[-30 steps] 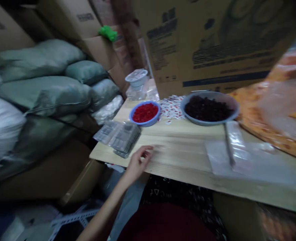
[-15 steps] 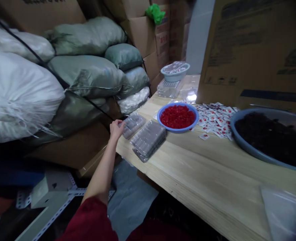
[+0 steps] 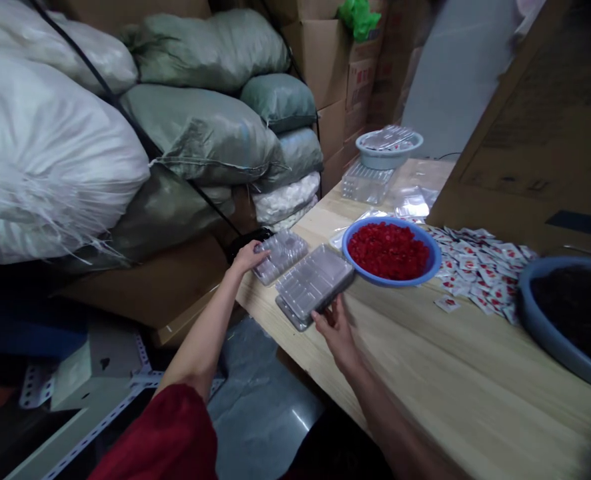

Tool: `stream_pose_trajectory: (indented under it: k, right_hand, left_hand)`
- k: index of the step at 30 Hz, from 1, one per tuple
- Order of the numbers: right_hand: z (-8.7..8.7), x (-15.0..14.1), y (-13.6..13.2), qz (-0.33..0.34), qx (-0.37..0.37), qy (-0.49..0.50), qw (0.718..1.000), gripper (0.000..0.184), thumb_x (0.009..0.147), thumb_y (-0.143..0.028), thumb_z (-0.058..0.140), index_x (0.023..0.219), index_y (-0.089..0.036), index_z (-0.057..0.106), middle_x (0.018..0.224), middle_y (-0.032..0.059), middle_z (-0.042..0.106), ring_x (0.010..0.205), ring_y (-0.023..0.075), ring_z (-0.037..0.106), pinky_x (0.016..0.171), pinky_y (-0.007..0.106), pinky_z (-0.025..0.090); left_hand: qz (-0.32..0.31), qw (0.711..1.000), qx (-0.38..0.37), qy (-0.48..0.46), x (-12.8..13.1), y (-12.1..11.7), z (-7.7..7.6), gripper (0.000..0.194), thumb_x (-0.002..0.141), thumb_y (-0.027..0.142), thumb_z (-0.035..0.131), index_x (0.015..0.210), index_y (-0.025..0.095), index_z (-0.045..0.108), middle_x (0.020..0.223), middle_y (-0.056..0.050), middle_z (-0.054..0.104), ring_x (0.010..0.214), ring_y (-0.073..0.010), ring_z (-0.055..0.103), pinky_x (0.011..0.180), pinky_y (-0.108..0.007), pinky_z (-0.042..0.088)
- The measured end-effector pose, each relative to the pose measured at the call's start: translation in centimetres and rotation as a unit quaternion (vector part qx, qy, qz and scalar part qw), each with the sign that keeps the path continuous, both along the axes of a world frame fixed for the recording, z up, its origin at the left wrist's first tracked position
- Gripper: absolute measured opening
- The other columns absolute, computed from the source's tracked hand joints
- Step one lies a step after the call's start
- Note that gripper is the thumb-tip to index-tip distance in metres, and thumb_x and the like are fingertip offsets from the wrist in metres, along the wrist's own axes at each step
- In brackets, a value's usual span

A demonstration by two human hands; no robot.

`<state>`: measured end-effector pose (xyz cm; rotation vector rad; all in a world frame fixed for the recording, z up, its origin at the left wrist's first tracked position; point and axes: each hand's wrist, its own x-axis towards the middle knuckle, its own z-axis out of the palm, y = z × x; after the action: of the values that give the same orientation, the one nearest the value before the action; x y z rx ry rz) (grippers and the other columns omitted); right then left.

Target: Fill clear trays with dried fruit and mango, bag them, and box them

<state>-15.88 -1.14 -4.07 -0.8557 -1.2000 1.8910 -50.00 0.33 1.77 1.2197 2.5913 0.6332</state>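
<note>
Two side-by-side parts of clear plastic boxes with moulded compartments lie near the table's left edge, a ribbed half [image 3: 281, 257] and a thicker stack [image 3: 315, 283]. My left hand [image 3: 248, 258] is closed on the outer left edge of the ribbed half. At the near right corner of the stack, my right hand [image 3: 338, 330] has its thumb and fingers around the edge; some fingertips are hidden. A blue bowl [image 3: 438, 272] full of small red pieces stands just beyond the stack.
Small printed sachets [image 3: 485, 267] lie heaped beside a large basin [image 3: 528, 293] of dark pieces. Farther back, a pale bowl [image 3: 386, 160] sits on clear boxes [image 3: 365, 183]. Stuffed sacks [image 3: 200, 133] pile up at the left; a large carton [image 3: 535, 153] stands at the right.
The view has swung left. My left hand has moved from the table's front over to the plastic boxes' left edge. My right hand has come into view at the stack's corner.
</note>
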Motion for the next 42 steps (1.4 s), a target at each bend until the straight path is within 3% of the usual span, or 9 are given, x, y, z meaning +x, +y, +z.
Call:
stream_pose_trajectory:
  k: [3, 6, 8, 11, 15, 22, 28, 36, 42]
  right_hand:
    - [-0.9, -2.7, 1.4, -0.037, -0.012, 0.003, 0.999, 0.115, 0.073, -0.054, 0.075, 0.16, -0.029, 0.004, 0.163, 0.0088, 0.024, 0.138, 0.0246, 0.046, 0.109, 0.04, 0.044]
    - [-1.0, -3.9, 3.3, -0.031, -0.011, -0.009, 0.999, 0.118, 0.067, -0.054, 0.078, 0.16, -0.021, 0.012, 0.16, 0.0125, 0.03, 0.137, 0.0281, 0.046, 0.111, 0.042, 0.042]
    - [-0.5, -3.3, 4.1, -0.026, -0.017, -0.041, 0.999, 0.116, 0.065, -0.056, 0.079, 0.158, -0.02, 0.021, 0.159, 0.0131, 0.033, 0.139, 0.0316, 0.044, 0.11, 0.045, 0.043]
    - [0.3, -0.4, 3.9, -0.031, -0.006, -0.078, 0.996, 0.101, 0.068, -0.058, 0.077, 0.154, -0.026, 0.034, 0.16, 0.0107, 0.032, 0.141, 0.0336, 0.041, 0.109, 0.049, 0.045]
    - [0.8, 4.7, 1.3, -0.017, 0.043, -0.086, 0.995, 0.073, 0.076, -0.055, 0.076, 0.139, -0.025, 0.056, 0.151, 0.0117, 0.047, 0.133, 0.0323, 0.051, 0.112, 0.053, 0.041]
    - [0.0, 10.1, -3.9, 0.043, 0.089, -0.151, 0.984, 0.045, 0.081, -0.055, 0.071, 0.112, -0.023, 0.074, 0.125, 0.0123, 0.069, 0.122, 0.0331, 0.061, 0.11, 0.057, 0.042]
    - [0.1, 13.7, -5.1, 0.069, 0.108, -0.186, 0.974, 0.045, 0.082, -0.059, 0.067, 0.108, -0.023, 0.076, 0.121, 0.0117, 0.071, 0.119, 0.0339, 0.063, 0.108, 0.055, 0.045]
    - [0.3, 18.6, -4.7, 0.034, 0.099, -0.253, 0.962, 0.051, 0.075, -0.062, 0.07, 0.109, -0.025, 0.077, 0.122, 0.009, 0.071, 0.121, 0.0321, 0.062, 0.11, 0.046, 0.045]
    - [0.2, 19.5, -4.6, 0.022, 0.099, -0.261, 0.96, 0.052, 0.073, -0.064, 0.071, 0.107, -0.025, 0.078, 0.119, 0.0087, 0.072, 0.119, 0.0318, 0.064, 0.109, 0.043, 0.045]
  left_hand:
    - [0.011, 1.0, 0.006, 0.0, -0.5, -1.8, -0.1, 0.055, 0.08, 0.059, 0.063, 0.114, 0.016, 0.067, 0.105, -0.011, 0.072, 0.093, -0.0252, 0.066, 0.075, -0.03, 0.048]
    - [0.018, 1.0, 0.02, 0.015, 0.4, -3.6, 0.1, 0.049, 0.082, 0.054, 0.062, 0.113, 0.016, 0.068, 0.102, -0.01, 0.072, 0.093, -0.025, 0.065, 0.077, -0.03, 0.049]
    - [0.028, 0.998, 0.045, 0.045, 1.4, -4.8, 0.7, 0.048, 0.084, 0.05, 0.061, 0.12, 0.018, 0.064, 0.115, -0.011, 0.068, 0.106, -0.0262, 0.062, 0.087, -0.032, 0.047]
    - [-0.02, 0.994, 0.082, 0.067, 3.1, -5.9, 1.7, 0.043, 0.089, 0.046, 0.055, 0.12, 0.019, 0.063, 0.12, -0.011, 0.065, 0.11, -0.0244, 0.058, 0.093, -0.033, 0.044]
    - [-0.145, 0.989, 0.025, -0.005, 4.5, -5.6, 2.3, 0.028, 0.083, 0.042, 0.061, 0.092, 0.017, 0.069, 0.083, -0.004, 0.069, 0.076, -0.0183, 0.061, 0.071, -0.028, 0.046]
    - [-0.182, 0.983, -0.008, 0.001, 6.3, -4.4, 1.9, 0.016, 0.079, 0.022, 0.053, 0.076, 0.017, 0.068, 0.071, -0.003, 0.066, 0.07, -0.0172, 0.057, 0.068, -0.027, 0.043]
    - [-0.191, 0.981, -0.036, 0.0, 8.1, -6.7, 2.9, 0.015, 0.078, 0.023, 0.056, 0.078, 0.018, 0.069, 0.074, -0.004, 0.068, 0.071, -0.0181, 0.059, 0.069, -0.028, 0.044]
    - [-0.166, 0.984, -0.069, 0.0, 8.4, -12.2, 4.4, 0.015, 0.076, 0.022, 0.054, 0.067, 0.019, 0.065, 0.071, -0.004, 0.066, 0.066, -0.0177, 0.056, 0.068, -0.029, 0.042]
    - [-0.139, 0.989, -0.042, -0.037, 7.8, -11.7, 3.5, 0.02, 0.078, 0.036, 0.06, 0.078, 0.018, 0.069, 0.074, -0.003, 0.068, 0.069, -0.017, 0.057, 0.065, -0.027, 0.042]
